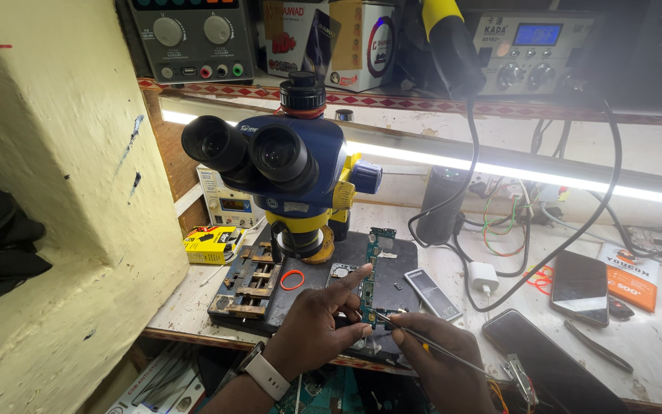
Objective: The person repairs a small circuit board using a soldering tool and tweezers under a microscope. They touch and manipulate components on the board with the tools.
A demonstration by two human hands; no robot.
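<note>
The left hand (pixel 317 326) pinches the long green board (pixel 369 280), which points away. The right hand (pixel 437 354) pinches tweezers (pixel 423 341) with the tip at the board's near end.

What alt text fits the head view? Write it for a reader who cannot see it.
A person's left hand steadies a green circuit board on a dark work mat while the right hand holds metal tweezers to its lower end. A blue and yellow microscope stands above, with phones, a phone battery and cables on the bench.

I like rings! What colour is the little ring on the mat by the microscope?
The little ring is orange-red, seen in the head view.
</note>
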